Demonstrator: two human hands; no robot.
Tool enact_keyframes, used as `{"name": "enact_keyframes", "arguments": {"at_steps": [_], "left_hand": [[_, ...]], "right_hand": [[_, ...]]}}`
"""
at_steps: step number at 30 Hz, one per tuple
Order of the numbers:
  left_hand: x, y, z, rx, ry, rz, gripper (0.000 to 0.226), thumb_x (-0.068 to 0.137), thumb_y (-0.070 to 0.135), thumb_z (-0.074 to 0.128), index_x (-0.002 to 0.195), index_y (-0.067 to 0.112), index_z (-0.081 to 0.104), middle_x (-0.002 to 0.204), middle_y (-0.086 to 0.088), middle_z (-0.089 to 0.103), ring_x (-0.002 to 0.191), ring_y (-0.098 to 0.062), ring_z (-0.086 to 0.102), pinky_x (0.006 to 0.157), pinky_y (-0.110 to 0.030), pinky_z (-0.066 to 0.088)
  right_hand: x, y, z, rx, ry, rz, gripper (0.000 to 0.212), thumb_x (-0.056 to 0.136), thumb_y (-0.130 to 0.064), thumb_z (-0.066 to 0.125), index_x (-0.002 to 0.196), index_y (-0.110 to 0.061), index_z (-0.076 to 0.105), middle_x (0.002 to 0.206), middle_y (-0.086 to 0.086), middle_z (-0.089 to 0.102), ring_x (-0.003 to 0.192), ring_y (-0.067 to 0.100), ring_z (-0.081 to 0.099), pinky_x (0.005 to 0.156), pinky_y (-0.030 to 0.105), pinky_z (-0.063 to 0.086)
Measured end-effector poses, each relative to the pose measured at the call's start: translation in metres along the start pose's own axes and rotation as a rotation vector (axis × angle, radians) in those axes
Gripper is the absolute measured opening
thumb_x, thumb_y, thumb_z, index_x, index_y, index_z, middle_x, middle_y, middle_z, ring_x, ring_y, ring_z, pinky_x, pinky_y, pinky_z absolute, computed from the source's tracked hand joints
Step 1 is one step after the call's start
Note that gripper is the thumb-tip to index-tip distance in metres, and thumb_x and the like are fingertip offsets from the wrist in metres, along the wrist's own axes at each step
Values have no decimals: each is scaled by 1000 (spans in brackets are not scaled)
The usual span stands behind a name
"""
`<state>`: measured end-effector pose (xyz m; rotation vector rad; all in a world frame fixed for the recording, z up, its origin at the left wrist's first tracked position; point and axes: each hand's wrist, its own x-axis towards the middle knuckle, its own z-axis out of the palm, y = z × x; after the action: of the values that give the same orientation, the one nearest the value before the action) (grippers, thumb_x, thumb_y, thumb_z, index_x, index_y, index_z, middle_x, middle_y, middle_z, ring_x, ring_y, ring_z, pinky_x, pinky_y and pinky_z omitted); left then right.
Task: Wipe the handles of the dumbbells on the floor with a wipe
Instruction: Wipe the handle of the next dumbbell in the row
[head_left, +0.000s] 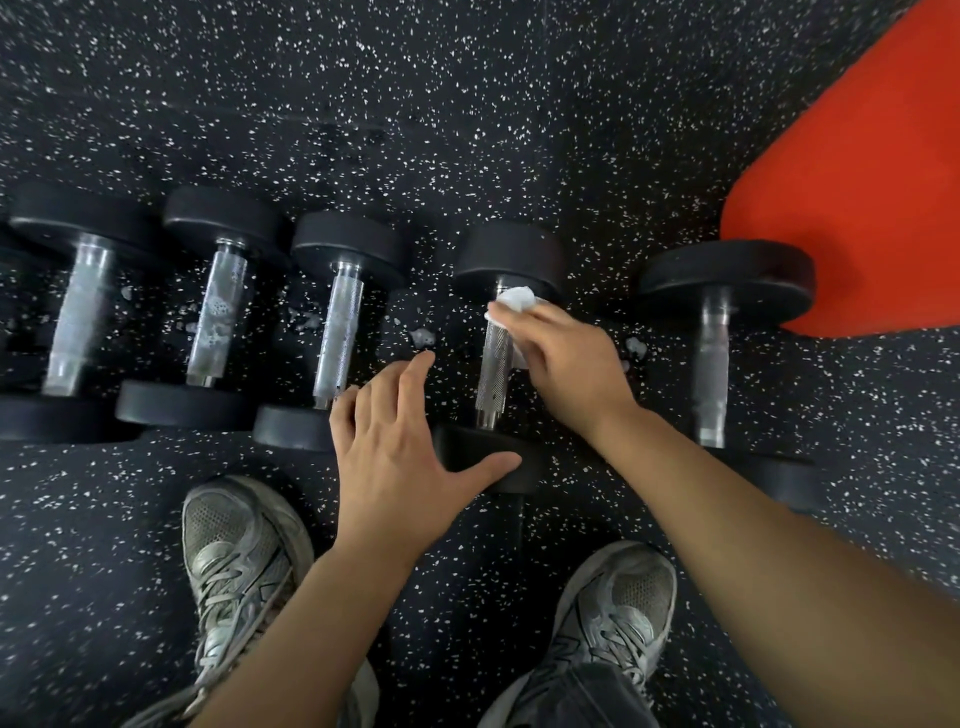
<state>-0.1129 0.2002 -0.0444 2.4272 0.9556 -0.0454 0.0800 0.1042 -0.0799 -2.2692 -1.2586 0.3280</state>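
Dumbbells lie in a row of 5 on the speckled floor (467, 130), handles running near to far. I am working on the 4th dumbbell from the left (511, 260), at its knurled handle (493, 374).

My right hand (566, 358) grips the wipe (514, 301), fingers curled round it, pressing it on the far end of that handle just beside the far head. My left hand (400, 452) is open, fingers spread and straight. Its thumb lies over the near head (485, 449) of the same dumbbell; I cannot tell whether it bears down.

Procedure for this step, as I judge it:
1. Steady the near head with my left hand so the dumbbell does not roll.
2. Draw the wipe from the far end toward the near end along the full knurled length.
3. Wrap the wipe round the handle and twist, so the underside is also covered.

The 3 handles to the left (215, 317) carry foam or wet residue. The rightmost handle (711, 358) looks dull, possibly filmed. The handle in hand looks clean on its exposed near part. A red mat (857, 182) lies at far right. My shoes (236, 551) stand near.
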Motion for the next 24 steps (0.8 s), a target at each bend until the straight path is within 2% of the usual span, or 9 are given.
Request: {"name": "enact_keyframes", "arguments": {"at_steps": [3,6,10,12,14,16,18,20,24], "left_hand": [[0,3,2,-1,-1,2,118,64,95,54,155,24,31,149,0,46,143,-20,39,125,-45,12],[0,2,2,1,0,1,118,64,95,53,155,24,31,149,0,46,143,-20,40,125,-45,13],[1,-1,-2,2,-4,-9,118,63,95,51,155,24,30,151,0,45,143,-21,38,124,-48,14],[1,-1,-3,-1,-4,-9,118,64,95,51,156,24,30,151,0,45,143,-21,38,124,-47,13],[0,-2,-4,-5,-3,-9,117,65,95,51,156,24,30,151,0,45,143,-21,38,125,-46,13],[-1,-2,-3,-9,2,-10,117,66,95,52,155,23,31,150,0,46,143,-21,39,125,-46,13],[-1,0,-2,-5,0,-6,117,66,95,54,155,23,31,150,0,46,143,-20,39,125,-46,13],[-1,1,-1,0,-5,-3,116,66,94,56,155,23,30,149,0,46,143,-20,39,125,-44,10],[0,3,0,-2,-5,-6,117,65,92,59,155,23,31,149,0,46,143,-20,39,125,-43,9]], "right_hand": [[-13,-1,3,5,-85,-55,41,97,-10,61,136,-24,65,111,-5,67,87,21,68,70,42,57],[-18,-3,-3,-21,-215,-164,39,97,-14,60,134,-24,66,106,-4,65,84,22,68,68,41,57],[-31,-1,-7,-49,-398,-241,42,94,-15,61,133,-30,67,122,-7,66,96,22,69,78,39,57],[-35,-2,-9,57,-311,-197,40,98,-14,59,134,-29,66,123,-11,67,108,14,67,89,35,55],[-27,-2,-8,206,-91,-36,36,104,-16,55,138,-27,62,125,-14,66,115,4,62,96,29,53],[-12,0,-5,224,18,115,37,108,-25,50,145,-28,55,136,-11,63,122,4,60,101,29,50],[-2,3,1,165,-12,142,39,108,-29,47,147,-29,53,141,-7,62,127,8,59,105,33,49],[-4,3,5,136,-33,90,37,107,-25,49,143,-25,58,140,-6,63,126,10,59,105,34,50],[-28,-3,0,95,-193,-61,36,105,-19,53,139,-25,61,127,-7,66,113,14,64,92,38,56]]}}
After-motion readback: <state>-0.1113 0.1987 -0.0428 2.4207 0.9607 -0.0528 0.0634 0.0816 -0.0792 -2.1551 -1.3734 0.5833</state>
